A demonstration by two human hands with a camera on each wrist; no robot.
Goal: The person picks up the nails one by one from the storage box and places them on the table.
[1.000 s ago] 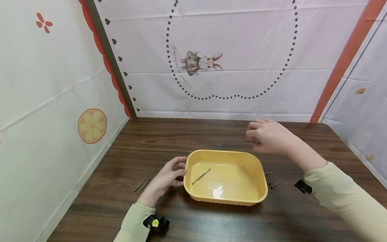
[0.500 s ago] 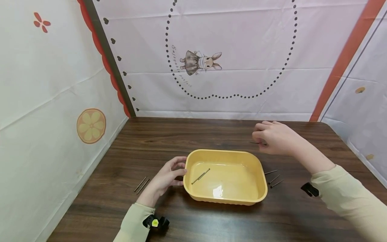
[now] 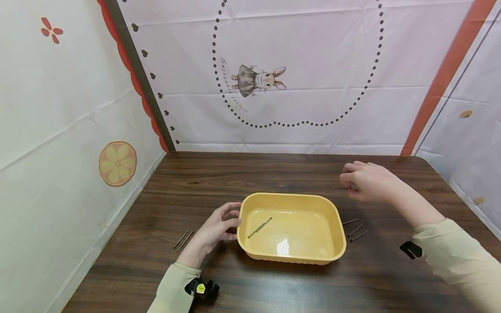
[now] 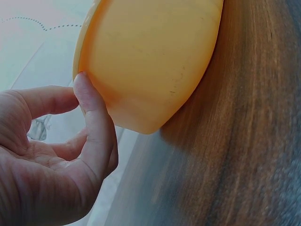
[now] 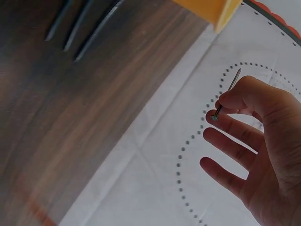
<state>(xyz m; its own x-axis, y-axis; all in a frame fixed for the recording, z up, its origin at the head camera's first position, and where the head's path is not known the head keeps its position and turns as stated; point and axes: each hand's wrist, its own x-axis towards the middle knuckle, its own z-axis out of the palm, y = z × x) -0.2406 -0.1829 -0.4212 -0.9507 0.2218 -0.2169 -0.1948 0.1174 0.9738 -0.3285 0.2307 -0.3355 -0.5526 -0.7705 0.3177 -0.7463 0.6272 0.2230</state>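
A yellow plastic tray (image 3: 282, 260) stands mid-table, with two slim nails (image 3: 260, 227) lying end over end on its floor. My left hand (image 3: 214, 229) is at its left side; in the left wrist view the thumb meets the rim and a finger bears on the outer wall. Beyond the tray's far right corner, my right hand (image 3: 369, 181) hovers above the table. The right wrist view shows a nail (image 5: 234, 81) pinched between thumb and index finger, its flat head at the lower end; the other fingers extend loosely. In the head view that nail is mostly hidden.
Several more nails lie on the dark wooden table (image 3: 219, 174): three (image 3: 355, 230) just right of the tray and two (image 3: 183, 239) left of my left hand. A printed cloth (image 3: 313, 52) hangs along the table's back and sides.
My right hand has moved to the right and slightly nearer, carrying the nail with it. My left hand and the tray have stayed put.
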